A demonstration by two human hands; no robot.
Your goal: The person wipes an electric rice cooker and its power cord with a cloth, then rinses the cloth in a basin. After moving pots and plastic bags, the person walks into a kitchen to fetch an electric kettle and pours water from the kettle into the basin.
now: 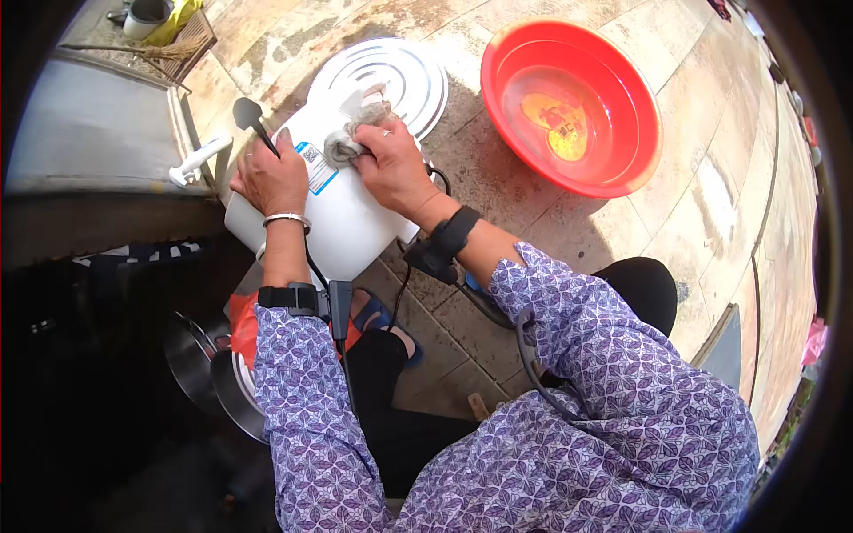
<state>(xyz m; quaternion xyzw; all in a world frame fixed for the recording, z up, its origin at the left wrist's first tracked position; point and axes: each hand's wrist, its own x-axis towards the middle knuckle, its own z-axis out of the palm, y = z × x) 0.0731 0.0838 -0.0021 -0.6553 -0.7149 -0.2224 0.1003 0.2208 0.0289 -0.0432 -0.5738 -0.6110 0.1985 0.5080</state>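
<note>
A white appliance body (pixel 342 222) with a blue-edged label (pixel 316 169) lies tilted between my knees and a round white ridged disc (pixel 418 75). My right hand (pixel 391 164) holds a crumpled grey cloth (pixel 341 148) against its upper part, just right of the label. On the left side of the body rests my left hand (pixel 273 173), fingers bent, with a dark plug-like piece on a black cord (pixel 247 113) beside its fingertips. Whether that hand grips the piece cannot be made out. A white handle-shaped part (pixel 201 162) sticks out left of it.
A red basin (pixel 644 115) with water stands on the tiled floor at the upper right. Metal pans (pixel 191 369) lie at the lower left, below a grey panel (pixel 98 129). Black cords hang near my forearms. A broom (pixel 178 51) lies at the top left.
</note>
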